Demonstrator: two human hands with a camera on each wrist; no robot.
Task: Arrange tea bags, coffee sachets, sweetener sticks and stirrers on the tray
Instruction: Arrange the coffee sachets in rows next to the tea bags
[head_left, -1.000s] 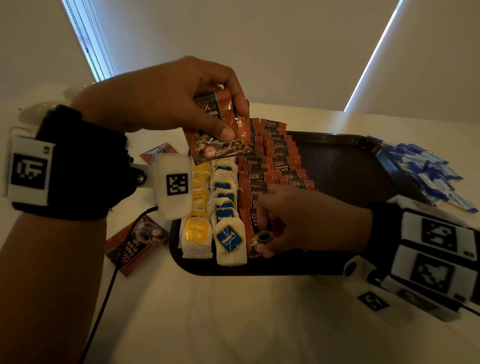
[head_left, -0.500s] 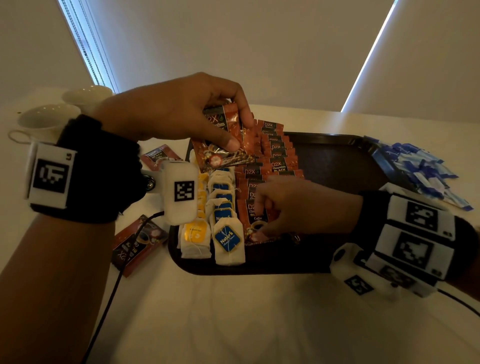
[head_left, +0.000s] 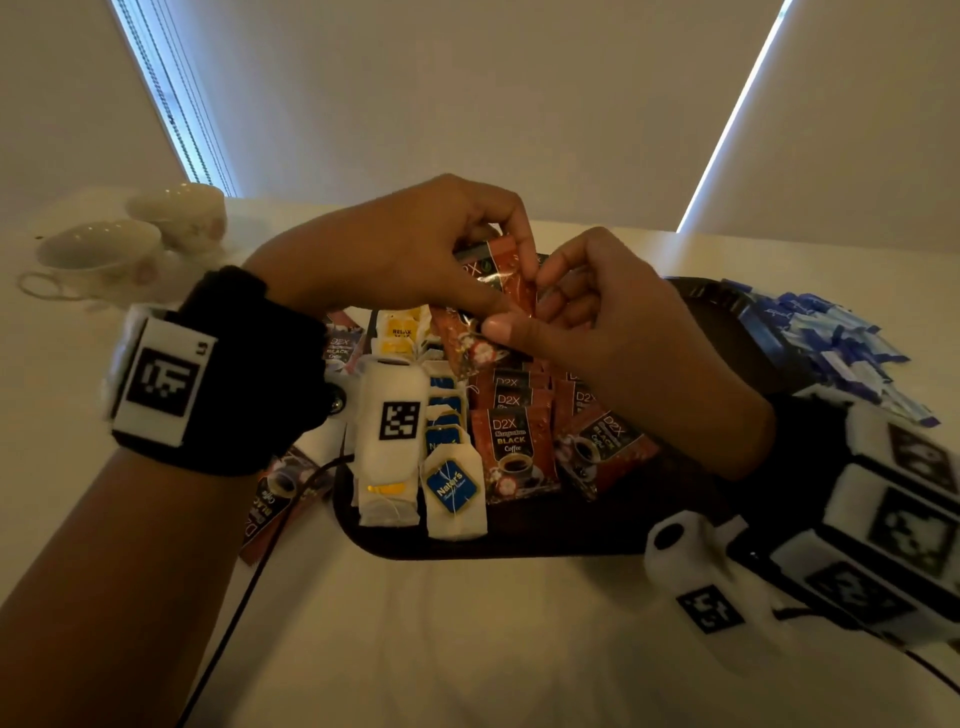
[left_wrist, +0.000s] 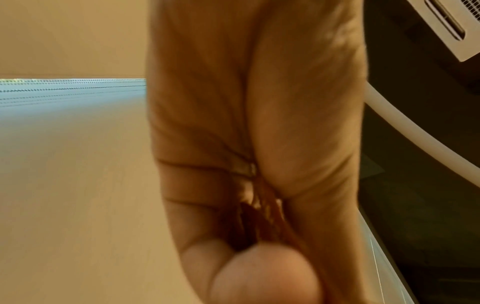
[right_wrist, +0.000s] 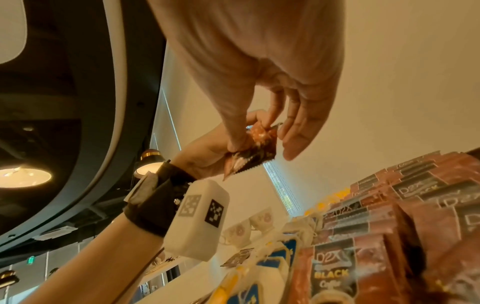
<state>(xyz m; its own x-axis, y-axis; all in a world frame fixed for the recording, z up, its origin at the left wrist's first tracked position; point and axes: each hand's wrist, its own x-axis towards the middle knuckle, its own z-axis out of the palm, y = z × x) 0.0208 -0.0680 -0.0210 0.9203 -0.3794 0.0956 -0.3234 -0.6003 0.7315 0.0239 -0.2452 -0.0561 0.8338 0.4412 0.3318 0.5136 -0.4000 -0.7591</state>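
Observation:
My left hand (head_left: 491, 306) grips a small stack of red-and-black coffee sachets (head_left: 511, 280) above the far side of the dark tray (head_left: 519, 543). My right hand (head_left: 548, 283) meets it from the right; in the right wrist view its thumb and forefinger pinch one coffee sachet (right_wrist: 250, 155) of that stack. Rows of coffee sachets (head_left: 514, 447), blue-tag tea bags (head_left: 452, 486) and yellow-tag tea bags (head_left: 400, 330) lie on the tray. The left wrist view shows only my blurred palm and a sliver of red sachet (left_wrist: 262, 216).
A heap of blue sweetener sticks (head_left: 831, 343) lies on the table right of the tray. Loose coffee sachets (head_left: 275, 501) lie left of the tray beside a black cable. Two white cups (head_left: 104, 252) stand at the far left. No stirrers are in view.
My right hand has left the sachet row on the tray and risen to the stack in my left hand, now pinching a sachet there. The left hand kept its grip.

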